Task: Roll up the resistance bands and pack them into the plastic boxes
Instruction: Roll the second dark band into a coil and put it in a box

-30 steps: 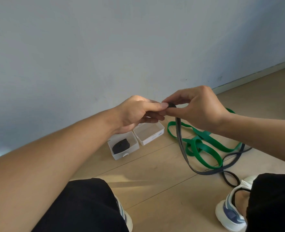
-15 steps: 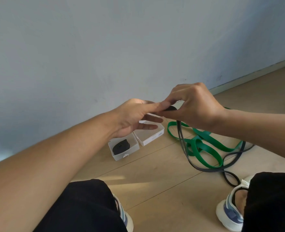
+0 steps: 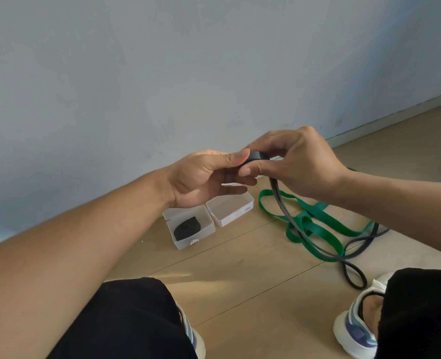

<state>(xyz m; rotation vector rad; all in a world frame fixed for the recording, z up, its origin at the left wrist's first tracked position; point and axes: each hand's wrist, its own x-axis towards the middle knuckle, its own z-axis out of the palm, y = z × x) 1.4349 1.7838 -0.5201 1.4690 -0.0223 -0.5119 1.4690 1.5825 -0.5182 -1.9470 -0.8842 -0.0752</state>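
Observation:
A thin dark grey resistance band (image 3: pixel 286 213) hangs from my hands down to the wooden floor, its top end wound into a small roll (image 3: pixel 256 156). My right hand (image 3: pixel 297 161) pinches that roll between thumb and fingers. My left hand (image 3: pixel 204 177) pinches it from the left with thumb and forefinger, its other fingers spread below. A wide green band (image 3: pixel 315 226) lies loose on the floor under the grey one. Two clear plastic boxes stand by the wall: the left box (image 3: pixel 207 234) holds a rolled black band (image 3: pixel 187 228), the right box (image 3: pixel 245 211) holds nothing.
A grey wall with a pale skirting board (image 3: pixel 385 117) runs close behind the boxes. My knees in black trousers and two white and blue shoes (image 3: pixel 354 332) frame the floor in front. The grey band's far loop lies by the right shoe.
Both hands have shifted slightly right and up while turning the roll. The hanging grey band has been drawn in a little and the roll looks thicker.

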